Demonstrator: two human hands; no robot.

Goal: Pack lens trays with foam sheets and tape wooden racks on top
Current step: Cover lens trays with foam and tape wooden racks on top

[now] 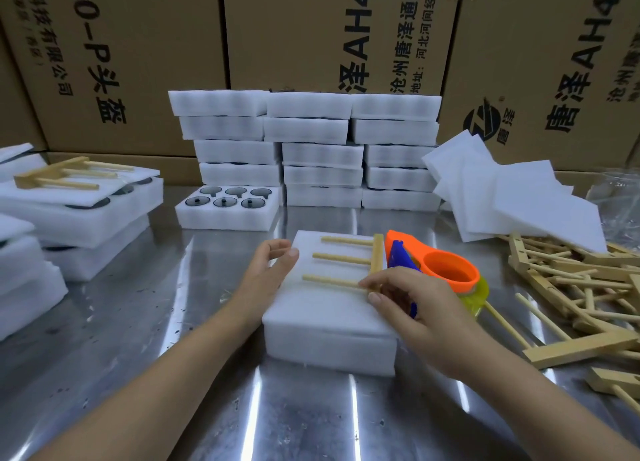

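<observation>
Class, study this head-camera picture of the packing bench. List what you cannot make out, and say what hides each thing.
Head view: contents of the front foam tray, covered by its foam sheet.
Head view: lower part of the tape dispenser, behind the right hand; its grip is unclear.
Head view: any clear tape on the wooden rack, too faint to see.
Head view: print on the cardboard boxes, cut by the top edge.

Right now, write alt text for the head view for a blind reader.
A wooden rack lies on a foam-covered tray on a steel table; the left hand rests at the tray's edge, the right hand grips an orange tape dispenser. Stacked foam trays stand behind.
</observation>
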